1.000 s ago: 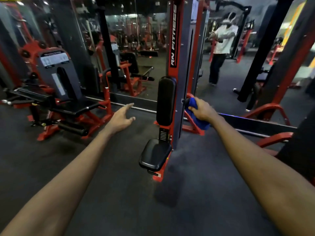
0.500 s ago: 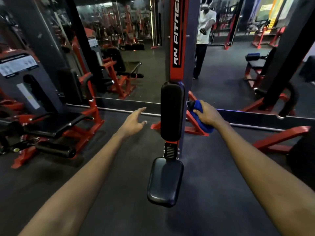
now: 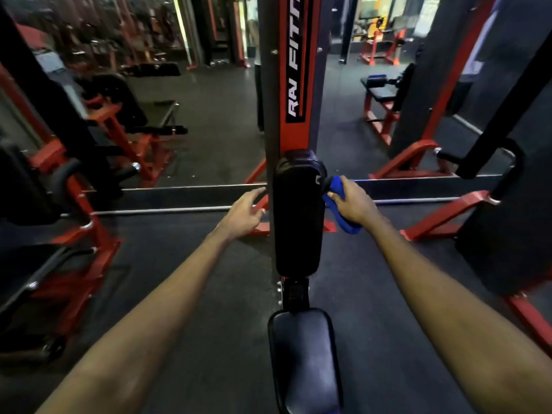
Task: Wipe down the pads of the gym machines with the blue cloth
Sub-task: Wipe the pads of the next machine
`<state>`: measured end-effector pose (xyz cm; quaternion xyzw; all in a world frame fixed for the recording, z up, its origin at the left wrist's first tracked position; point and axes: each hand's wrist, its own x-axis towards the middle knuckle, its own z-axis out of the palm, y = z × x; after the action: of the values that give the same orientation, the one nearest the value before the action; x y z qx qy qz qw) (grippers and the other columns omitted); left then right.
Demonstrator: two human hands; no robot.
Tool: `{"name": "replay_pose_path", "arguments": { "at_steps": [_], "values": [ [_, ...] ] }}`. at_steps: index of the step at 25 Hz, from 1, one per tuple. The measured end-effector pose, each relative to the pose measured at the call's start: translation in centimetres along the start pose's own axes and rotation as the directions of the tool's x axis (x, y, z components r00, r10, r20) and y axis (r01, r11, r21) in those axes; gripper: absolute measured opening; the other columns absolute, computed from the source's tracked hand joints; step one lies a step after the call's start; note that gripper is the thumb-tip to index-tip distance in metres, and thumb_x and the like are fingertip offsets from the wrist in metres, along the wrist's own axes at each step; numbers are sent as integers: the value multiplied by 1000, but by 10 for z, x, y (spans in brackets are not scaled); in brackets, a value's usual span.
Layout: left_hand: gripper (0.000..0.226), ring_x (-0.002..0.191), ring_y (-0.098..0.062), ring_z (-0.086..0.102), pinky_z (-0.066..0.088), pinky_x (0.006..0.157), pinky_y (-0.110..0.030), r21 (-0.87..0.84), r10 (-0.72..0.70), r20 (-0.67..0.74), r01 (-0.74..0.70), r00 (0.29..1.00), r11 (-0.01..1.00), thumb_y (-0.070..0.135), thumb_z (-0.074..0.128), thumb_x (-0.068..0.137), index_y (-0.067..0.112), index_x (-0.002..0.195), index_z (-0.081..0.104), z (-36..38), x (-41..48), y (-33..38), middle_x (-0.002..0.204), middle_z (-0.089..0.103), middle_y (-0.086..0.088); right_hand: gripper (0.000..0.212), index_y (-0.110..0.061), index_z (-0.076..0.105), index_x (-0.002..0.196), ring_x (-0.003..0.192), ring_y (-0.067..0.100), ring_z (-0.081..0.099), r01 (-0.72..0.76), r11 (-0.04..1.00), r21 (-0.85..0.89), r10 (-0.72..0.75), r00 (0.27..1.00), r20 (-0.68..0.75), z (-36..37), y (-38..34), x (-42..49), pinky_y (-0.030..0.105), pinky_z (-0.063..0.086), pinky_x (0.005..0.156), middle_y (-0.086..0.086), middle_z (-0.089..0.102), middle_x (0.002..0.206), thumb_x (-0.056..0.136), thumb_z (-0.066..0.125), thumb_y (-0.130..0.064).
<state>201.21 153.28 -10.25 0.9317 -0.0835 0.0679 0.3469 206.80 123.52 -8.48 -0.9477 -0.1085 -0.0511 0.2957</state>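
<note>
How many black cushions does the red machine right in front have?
2. The back pad stands upright against the red post; the seat pad lies below it, nearer the camera. Its near end runs out of the picture, so more could be hidden.

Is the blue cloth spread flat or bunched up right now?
Bunched: the right hand grips the blue cloth in a wad beside the back pad.

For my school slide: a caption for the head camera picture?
The right hand holds a blue cloth beside the back pad; left hand open.

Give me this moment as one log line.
right hand grips blue cloth at right edge of back pad | left hand open beside pad | seat pad untouched
</note>
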Motion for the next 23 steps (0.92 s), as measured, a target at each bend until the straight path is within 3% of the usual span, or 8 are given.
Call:
{"name": "replay_pose_path", "arguments": {
  "at_steps": [4,7,10,14,17,20,23],
  "values": [
    [64,145,-21,38,26,121,-30,-63,71,16,-70,997,996,9,60,95,10,154,36,10,61,-27,155,41,-11,38,-12,48,129,116,38,55,-8,999,-36,0,980,-200,13,-19,42,49,47,90,15,56,128,98,56,-32],
    [64,147,-21,32,23,123,-33,-115,141,27,-137,990,984,13,56,99,12,157,30,24,94,-30,158,36,-12,42,-13,49,134,119,36,54,11,999,32,-3,966,-259,28,-29,73,49,47,94,13,56,133,97,57,-32],
    [59,140,-28,39,29,120,-40,-98,165,-30,-167,986,981,25,52,103,15,157,31,35,121,-32,149,40,-16,48,-9,51,134,119,38,54,-35,997,71,56,945,-323,58,-34,98,46,46,98,14,57,132,95,58,-37],
    [55,132,-27,43,30,114,-35,22,256,-131,-255,958,967,32,50,103,20,155,37,43,141,-42,151,43,-13,46,-8,55,126,112,33,55,-27,989,148,103,835,-541,89,-38,111,41,44,96,12,59,122,92,61,-38],
    [53,134,-17,46,28,115,-23,-32,332,-151,-340,931,940,26,58,100,17,151,45,42,149,-56,152,48,-6,47,-6,51,135,124,24,52,-6,928,374,256,737,-625,121,-26,95,40,42,108,10,55,131,95,62,-28],
    [46,127,-16,53,40,110,-41,-144,381,-159,-403,911,904,23,61,96,18,141,58,31,167,-64,139,60,-3,48,-5,48,137,126,23,51,-89,814,574,491,633,-599,147,-37,81,48,42,106,10,52,133,96,62,-26],
    [36,126,-16,48,37,111,-46,-145,384,-142,-403,912,904,29,59,96,31,131,66,17,178,-71,138,55,5,48,-9,51,136,126,24,50,-108,872,478,439,605,-664,129,-54,101,40,40,108,8,54,132,94,62,-31]
  ]
}}
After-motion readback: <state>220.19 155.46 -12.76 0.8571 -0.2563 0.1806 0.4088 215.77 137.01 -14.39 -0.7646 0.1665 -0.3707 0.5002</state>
